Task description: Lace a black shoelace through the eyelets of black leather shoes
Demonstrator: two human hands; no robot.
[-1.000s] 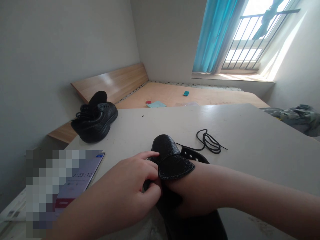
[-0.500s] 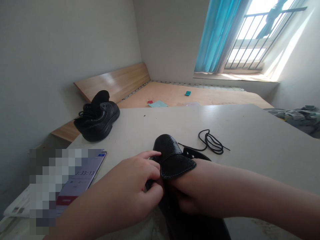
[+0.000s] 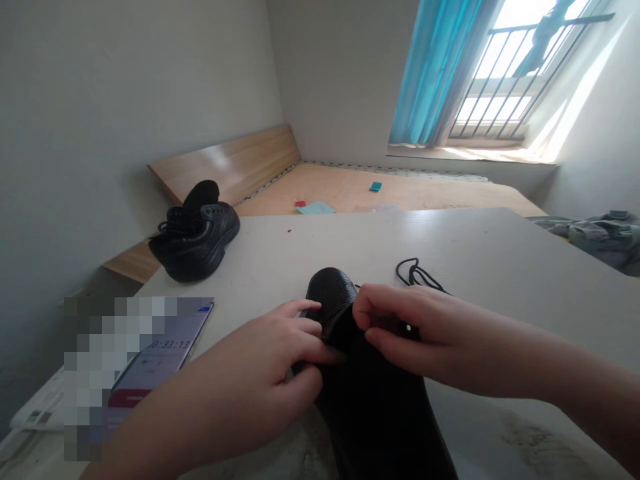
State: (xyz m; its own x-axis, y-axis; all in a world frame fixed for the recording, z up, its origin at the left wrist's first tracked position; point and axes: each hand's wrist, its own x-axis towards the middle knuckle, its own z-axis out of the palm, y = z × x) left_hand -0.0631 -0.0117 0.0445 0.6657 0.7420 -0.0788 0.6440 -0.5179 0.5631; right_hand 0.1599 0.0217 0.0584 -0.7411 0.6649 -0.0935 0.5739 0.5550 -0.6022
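A black leather shoe [image 3: 390,413] lies in front of me on the table, its rounded toe pointing away. My left hand [image 3: 280,360] holds its left side, with the fingertips curled over the upper near the toe and one finger reaching into the dark opening. On the other side, the fingers of my right hand [image 3: 400,323] are pinched together at the upper just behind the toe; the exact part between them is hidden. An eyelet shows under that hand. Beyond it lies a loose black shoelace [image 3: 423,273], partly covered by the hand.
A second black shoe [image 3: 197,243] stands at the table's far left corner. Left of my forearm lies a phone [image 3: 165,360] showing a timer, partly pixelated. Behind the white table [image 3: 450,233] is a bed board [image 3: 345,180] with small teal and red items. Clothes [image 3: 600,237] lie at right.
My right hand has come out from beneath the stitched leather flap and moved up and right, now pinching beside the toe. The flap no longer lies over the hand. My left hand stays nearly still.
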